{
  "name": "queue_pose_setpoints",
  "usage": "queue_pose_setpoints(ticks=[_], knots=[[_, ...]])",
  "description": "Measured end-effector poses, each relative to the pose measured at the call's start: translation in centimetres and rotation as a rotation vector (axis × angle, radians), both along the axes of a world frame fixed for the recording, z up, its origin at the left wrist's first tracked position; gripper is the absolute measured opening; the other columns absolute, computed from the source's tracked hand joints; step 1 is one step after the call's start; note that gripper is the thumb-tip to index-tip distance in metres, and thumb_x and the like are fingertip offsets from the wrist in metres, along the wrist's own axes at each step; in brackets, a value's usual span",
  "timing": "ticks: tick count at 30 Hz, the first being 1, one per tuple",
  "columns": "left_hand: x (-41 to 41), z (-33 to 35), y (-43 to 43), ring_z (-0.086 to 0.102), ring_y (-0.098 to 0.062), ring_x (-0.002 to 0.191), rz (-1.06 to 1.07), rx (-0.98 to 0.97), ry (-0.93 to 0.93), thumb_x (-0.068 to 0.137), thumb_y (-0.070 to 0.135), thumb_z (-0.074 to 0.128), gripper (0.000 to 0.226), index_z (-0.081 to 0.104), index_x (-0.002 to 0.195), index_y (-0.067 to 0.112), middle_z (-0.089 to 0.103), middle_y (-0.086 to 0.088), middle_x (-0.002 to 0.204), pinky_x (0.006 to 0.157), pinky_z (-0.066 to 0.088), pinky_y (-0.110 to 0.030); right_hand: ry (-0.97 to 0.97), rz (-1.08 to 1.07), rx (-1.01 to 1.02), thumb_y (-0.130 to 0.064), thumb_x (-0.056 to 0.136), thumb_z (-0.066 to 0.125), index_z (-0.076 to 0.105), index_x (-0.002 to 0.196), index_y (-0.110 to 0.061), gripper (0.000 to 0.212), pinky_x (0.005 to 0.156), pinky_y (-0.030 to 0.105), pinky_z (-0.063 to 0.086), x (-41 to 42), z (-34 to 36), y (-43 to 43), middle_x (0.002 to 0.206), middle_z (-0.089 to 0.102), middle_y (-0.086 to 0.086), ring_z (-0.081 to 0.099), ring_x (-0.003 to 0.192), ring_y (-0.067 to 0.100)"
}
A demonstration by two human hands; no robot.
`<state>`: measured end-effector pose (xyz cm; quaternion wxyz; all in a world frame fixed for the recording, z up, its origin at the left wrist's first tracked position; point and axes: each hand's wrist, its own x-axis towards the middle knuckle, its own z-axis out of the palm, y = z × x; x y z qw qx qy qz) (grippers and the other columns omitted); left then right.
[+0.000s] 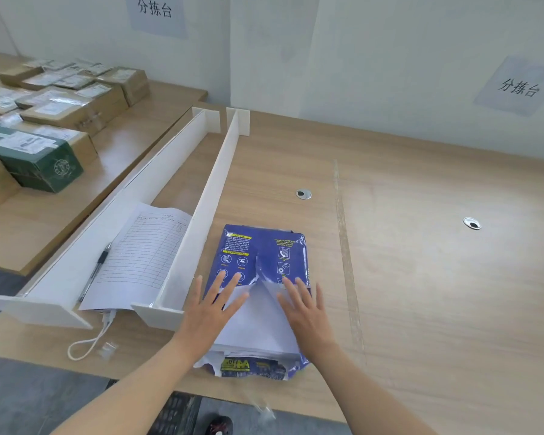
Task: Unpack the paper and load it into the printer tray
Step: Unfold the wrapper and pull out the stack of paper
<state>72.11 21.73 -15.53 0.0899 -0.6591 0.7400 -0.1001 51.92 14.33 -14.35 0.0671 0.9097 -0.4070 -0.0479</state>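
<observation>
A ream of white paper (258,324) lies on the wooden table (421,277) near its front edge, inside a blue wrapper (261,252) with yellow print. The wrapper is torn open down the middle at the near half, baring the white sheets. My left hand (214,306) rests flat on the left torn flap, fingers spread. My right hand (302,306) lies flat on the right torn flap, fingers spread too. Neither hand grips anything. No printer or printer tray shows in the head view.
White foam-board dividers (208,196) form long bays left of the ream. One bay holds a printed form (142,255) and a pen (96,268). A white cord (88,343) hangs at the table edge. Cardboard parcels (63,102) and a green box (32,155) cover the left table.
</observation>
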Motion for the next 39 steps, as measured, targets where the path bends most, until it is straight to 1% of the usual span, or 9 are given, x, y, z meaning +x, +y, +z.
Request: queue_pose_setpoints(ticks=[2, 6, 16, 18, 21, 25, 30, 33, 39], knots=[[0.0, 0.7, -0.2, 0.055, -0.028, 0.124, -0.022, 0.183, -0.124, 0.048, 0.02, 0.089, 0.075, 0.063, 0.117, 0.032, 0.059, -0.003, 0.134, 0.095, 0.045, -0.058, 0.13, 0.053, -0.009, -0.026, 0.027, 0.091, 0.078, 0.078, -0.019, 0.053, 0.086, 0.049, 0.057, 0.2, 0.1, -0.1, 0.107, 0.075, -0.001, 0.068, 0.107, 0.02], [0.6, -1.5, -0.9, -0.002, -0.037, 0.145, -0.024, 0.348, -0.141, 0.095, 0.01, 0.035, 0.048, 0.026, 0.142, 0.007, 0.009, -0.016, 0.158, 0.114, -0.011, -0.059, 0.432, 0.169, 0.091, -0.011, 0.092, 0.049, 0.064, 0.11, 0.002, 0.027, 0.117, 0.059, 0.01, 1.0, -1.3, -0.3, 0.126, 0.058, 0.022, 0.027, 0.14, 0.04], [1.3, -2.8, -2.0, 0.003, -0.044, 0.143, 0.168, 0.27, -0.117, 0.096, 0.018, 0.031, 0.052, 0.017, 0.145, 0.008, 0.012, -0.022, 0.156, 0.115, -0.004, -0.058, 0.619, 0.06, -0.081, -0.016, 0.094, 0.046, 0.044, 0.129, 0.005, 0.041, 0.112, 0.062, 0.02, 1.8, -2.9, -0.5, 0.134, 0.043, 0.027, 0.032, 0.133, 0.04], [1.3, -2.7, -2.4, 0.006, -0.046, 0.142, 0.033, 0.246, -0.143, 0.095, 0.006, 0.029, 0.053, 0.014, 0.145, 0.002, 0.007, -0.025, 0.156, 0.117, 0.003, -0.055, 0.52, 0.136, -0.059, -0.027, 0.079, 0.067, 0.063, 0.112, -0.003, 0.04, 0.101, 0.04, 0.043, 2.0, -2.4, -0.9, 0.114, 0.062, 0.015, 0.056, 0.113, 0.027], [1.0, -2.1, -2.7, 0.056, -0.031, 0.121, -0.21, 0.21, -0.123, 0.078, 0.009, 0.05, 0.045, 0.064, 0.12, 0.015, 0.058, -0.005, 0.134, 0.099, 0.048, -0.039, 0.284, 0.232, 0.025, -0.034, 0.036, 0.087, 0.075, 0.064, -0.017, 0.035, 0.059, 0.017, 0.045, 2.2, -1.5, -1.5, 0.071, 0.072, -0.006, 0.064, 0.062, 0.006], [1.3, -2.0, -2.5, 0.072, -0.019, 0.094, -0.251, 0.184, -0.038, 0.066, 0.014, 0.058, 0.028, 0.079, 0.084, 0.019, 0.077, 0.005, 0.101, 0.068, 0.06, -0.023, 0.15, 0.215, 0.325, 0.003, 0.083, 0.052, 0.046, 0.128, 0.001, 0.045, 0.094, 0.035, 0.044, 1.3, -3.5, -2.7, 0.137, 0.044, 0.016, 0.05, 0.114, 0.03], [1.9, -3.3, -2.6, 0.0, -0.036, 0.146, -0.033, 0.518, 0.116, 0.094, 0.018, 0.036, 0.06, 0.011, 0.148, 0.007, 0.001, -0.009, 0.16, 0.119, 0.018, -0.041, 0.083, 0.208, 0.479, -0.023, 0.095, 0.04, 0.019, 0.146, 0.0, 0.06, 0.116, 0.04, 0.024, 0.5, -4.0, -3.0, 0.156, 0.016, 0.015, 0.027, 0.138, 0.029], [2.0, -3.4, -2.8, -0.008, -0.035, 0.146, -0.036, 0.576, 0.17, 0.09, 0.049, 0.042, 0.078, 0.008, 0.148, 0.01, -0.006, -0.008, 0.16, 0.12, 0.012, -0.043, 0.13, 0.251, 0.469, -0.046, 0.09, 0.048, 0.014, 0.148, -0.005, 0.079, 0.118, 0.044, 0.019, 0.6, -4.3, -2.5, 0.159, 0.007, 0.013, 0.014, 0.144, 0.031], [1.9, -3.3, -2.8, -0.012, -0.037, 0.144, -0.132, 0.584, 0.122, 0.086, 0.053, 0.046, 0.082, 0.009, 0.148, 0.014, -0.007, -0.007, 0.16, 0.118, 0.009, -0.053, 0.159, 0.312, 0.395, -0.042, 0.087, 0.054, 0.024, 0.141, 0.0, 0.074, 0.114, 0.048, 0.02, 0.8, -4.4, -2.2, 0.155, 0.016, 0.017, 0.017, 0.14, 0.036]])
